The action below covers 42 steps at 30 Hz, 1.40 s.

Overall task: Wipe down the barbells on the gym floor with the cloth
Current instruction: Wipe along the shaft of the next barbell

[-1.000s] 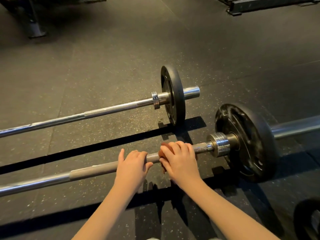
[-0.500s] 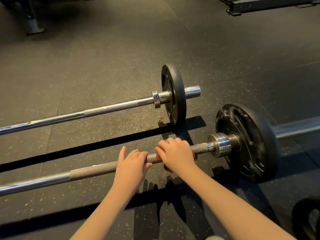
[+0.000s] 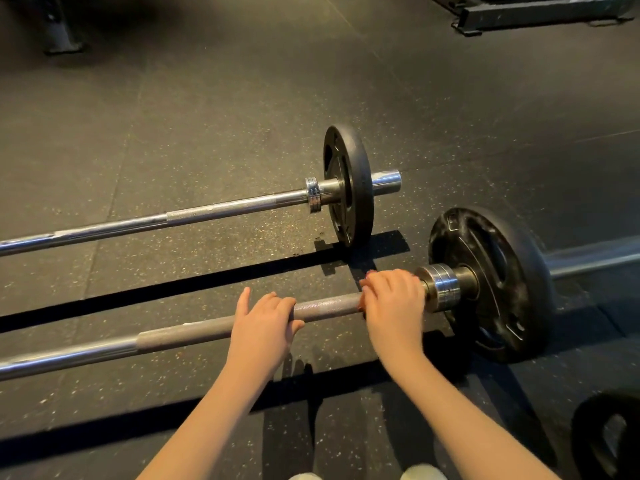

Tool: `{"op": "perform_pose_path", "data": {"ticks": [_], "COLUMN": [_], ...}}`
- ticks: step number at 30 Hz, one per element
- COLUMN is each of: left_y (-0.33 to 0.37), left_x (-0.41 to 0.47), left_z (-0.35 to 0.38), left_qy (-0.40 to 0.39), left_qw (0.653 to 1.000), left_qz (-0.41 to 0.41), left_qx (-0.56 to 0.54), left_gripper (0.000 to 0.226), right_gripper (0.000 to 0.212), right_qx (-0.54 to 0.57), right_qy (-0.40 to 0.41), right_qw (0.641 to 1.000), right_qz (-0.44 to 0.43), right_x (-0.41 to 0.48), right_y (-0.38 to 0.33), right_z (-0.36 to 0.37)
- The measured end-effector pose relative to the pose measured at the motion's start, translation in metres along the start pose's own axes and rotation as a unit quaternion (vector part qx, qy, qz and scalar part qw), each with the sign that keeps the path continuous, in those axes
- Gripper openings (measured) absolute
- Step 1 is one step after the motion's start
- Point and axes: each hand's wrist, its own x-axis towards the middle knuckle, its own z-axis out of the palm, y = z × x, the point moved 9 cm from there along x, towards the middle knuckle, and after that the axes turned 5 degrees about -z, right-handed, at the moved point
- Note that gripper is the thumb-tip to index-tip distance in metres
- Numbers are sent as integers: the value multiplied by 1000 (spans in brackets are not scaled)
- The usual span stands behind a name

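Left on the near barbell [image 3: 173, 336]: left hand [image 3: 265, 320] grasps the shaft, steadying it.
Right hand [image 3: 393, 303]: clenched round the reddish cloth [image 3: 362, 307] on the shaft; it has slid right, now against the collar [image 3: 440, 285].
Meaning: this end looks done; far barbell [image 3: 225, 209] awaits.

A long steel near barbell [image 3: 329, 304] with a grey knurled grip lay flat on the dark rubber floor [image 3: 207, 116], running left to right. A chrome collar [image 3: 440, 287] and a black rubber plate [image 3: 491, 282] sat at its right end. The far barbell [image 3: 225, 209], a slimmer chrome bar with a smaller black plate [image 3: 349, 185], lay alongside, apart. A reddish-brown cloth [image 3: 361, 306] wrapped the near bar just beside the collar, mostly hidden under the right hand [image 3: 394, 299].
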Motion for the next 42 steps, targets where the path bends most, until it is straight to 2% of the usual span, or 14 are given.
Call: {"op": "perform_pose_path", "data": {"ticks": [3, 6, 8, 10, 14, 18, 22, 26, 29, 32, 35, 38, 40, 42], "left_y": [0, 3, 3, 2, 3, 6, 10, 10, 9, 8, 11, 10, 6, 2], "left_x": [1, 0, 0, -2, -5, -7, -6, -3, -3, -3, -4, -4, -5, -8], "left_z": [-1, -2, -4, -4, -7, -10, -11, -8, -7, -10, -9, -6, -5, -7], "left_qy": [15, 25, 41, 42, 54, 61, 73, 59, 42, 47, 38, 34, 32, 29], "left_qw": [1000, 1000, 999, 999, 998, 997, 996, 996, 997, 997, 997, 997, 996, 996], "left_qz": [6, 12, 19, 17, 27, 43, 59, 57, 54, 53, 45, 50, 61, 64], "left_qx": [7, 1, -5, -9, -13, 8, 11, 21, 27, 35, 40, 44, 51, 46], "left_gripper": [31, 33, 33, 32, 30, 26, 25, 27, 27, 28, 30, 33, 34, 37], "right_gripper": [19, 25, 23, 25, 29, 28, 39, 29, 28, 35, 34, 34, 36, 39], "right_qx": [40, 25, -2, -22, -2, 20, 2, 14, 11, 43, 21, -21, -9, 16], "right_qy": [-30, -66, -60, -33, -3, -46, -100, -62, -47, -101, -119, -64, -34, -44], "right_qw": [994, 983, 988, 998, 998, 998, 986, 998, 998, 992, 987, 998, 996, 996], "right_qz": [-93, -171, -139, -56, 70, -47, -135, -30, 34, -63, -105, -1, 76, 75], "right_x": [-14, -7, -5, -9, -20, -17, -11, -7, -15, -21, -12, -12, -18, -22], "right_y": [-48, -40, -12, 15, 3, -39, -22, 21, -7, -65, -52, -7, -8, -39], "right_z": [18, 14, 4, -2, 9, 18, 4, -11, 1, 25, 19, 2, 3, 16]}}
